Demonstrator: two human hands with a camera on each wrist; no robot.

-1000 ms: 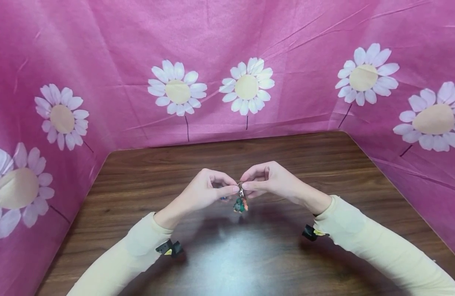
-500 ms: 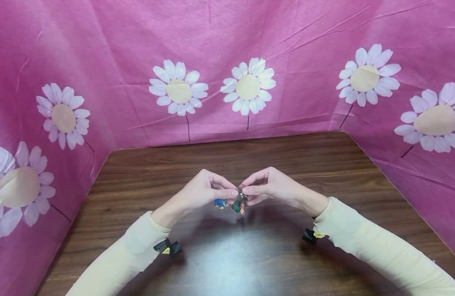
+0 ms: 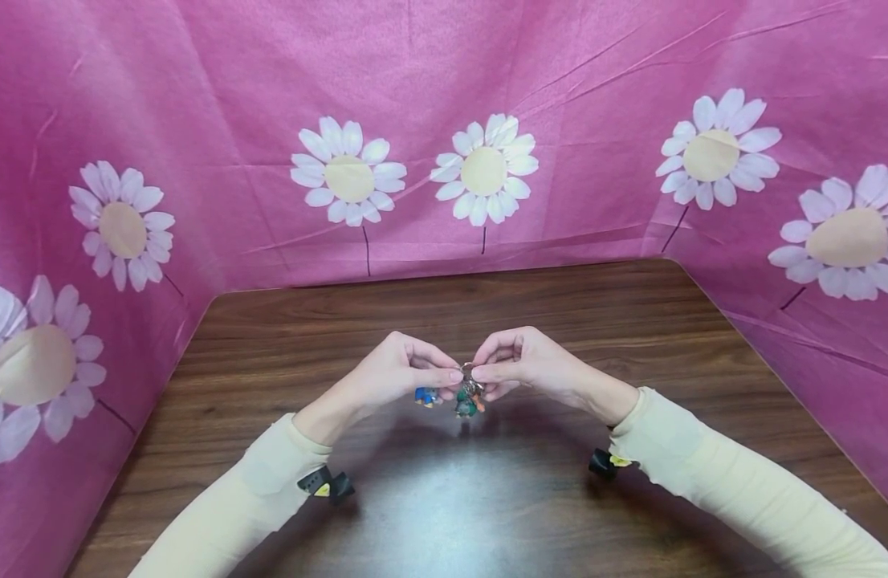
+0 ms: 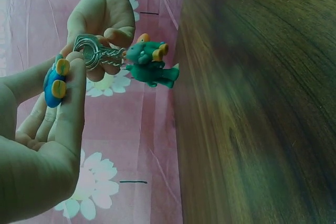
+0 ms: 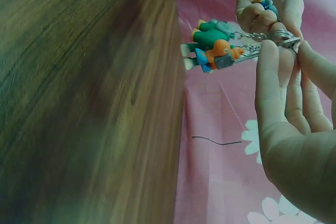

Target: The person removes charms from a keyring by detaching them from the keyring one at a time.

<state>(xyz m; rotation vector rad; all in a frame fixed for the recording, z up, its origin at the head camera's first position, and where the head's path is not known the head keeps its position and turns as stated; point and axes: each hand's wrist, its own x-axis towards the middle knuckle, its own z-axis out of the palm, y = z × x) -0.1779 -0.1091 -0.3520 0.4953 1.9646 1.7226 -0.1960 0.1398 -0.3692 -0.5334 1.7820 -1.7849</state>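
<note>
Above the table's middle, both hands meet at a metal key ring (image 3: 467,368). My left hand (image 3: 397,371) pinches it between thumb and fingertips from one side. Opposite, my right hand (image 3: 531,361) pinches it too. Green figure charms (image 4: 152,64) hang from it on short chains, with an orange figure charm (image 5: 220,50) beside them. A grey flat piece (image 5: 224,62) hangs there as well; its kind is unclear. A blue figure charm with yellow feet (image 4: 55,85) lies against the left fingers. Fingertips partly cover the ring, so its split cannot be made out.
Below the hands spreads a dark wood-grain table (image 3: 444,498) with a bright glare patch. A pink cloth (image 3: 415,64) printed with white daisies rises along its back and sides. Black wrist cameras (image 3: 328,486) sit at both cream sleeves (image 3: 249,490).
The right hand has come down slightly, and the blue charm shows more below the left hand. Most recently the fingertips have drawn a little apart, exposing more ring. Both hands keep their pinch.
</note>
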